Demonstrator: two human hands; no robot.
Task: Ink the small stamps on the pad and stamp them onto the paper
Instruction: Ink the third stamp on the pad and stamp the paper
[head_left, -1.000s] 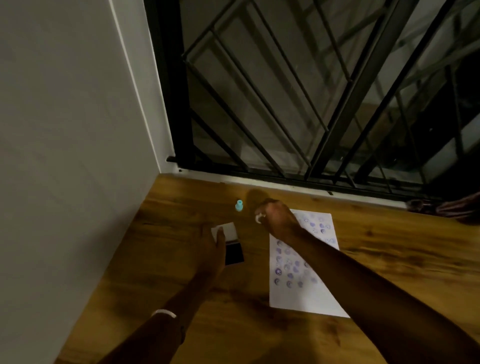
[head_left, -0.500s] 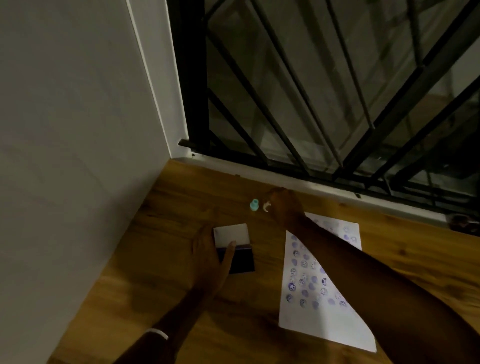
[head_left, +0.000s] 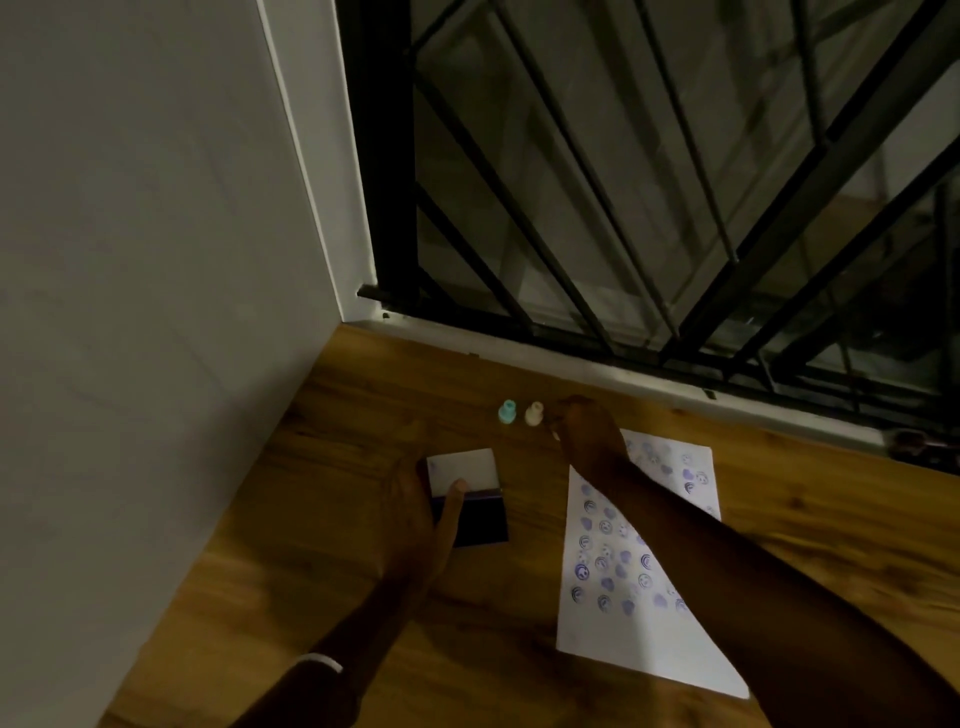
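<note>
Two small stamps stand upright side by side on the wooden floor: a teal stamp (head_left: 506, 412) and a white stamp (head_left: 533, 413). My right hand (head_left: 587, 431) is just right of the white stamp, fingertips close to it but apart from it, holding nothing. The open ink pad (head_left: 475, 519), with its white lid (head_left: 462, 470) folded back, lies to the left. My left hand (head_left: 415, 509) rests flat on the pad's left edge, thumb on the hinge. The white paper (head_left: 613, 623) with several purple stamp marks lies under my right forearm.
A white wall (head_left: 156, 312) rises on the left. A black metal window grille (head_left: 649, 208) and its white sill (head_left: 623, 371) run along the far side. The wooden floor (head_left: 291, 597) spreads around the pad and paper.
My right hand carried the white stamp away from the paper, set it down next to the teal stamp and let go. My left hand stayed on the ink pad.
</note>
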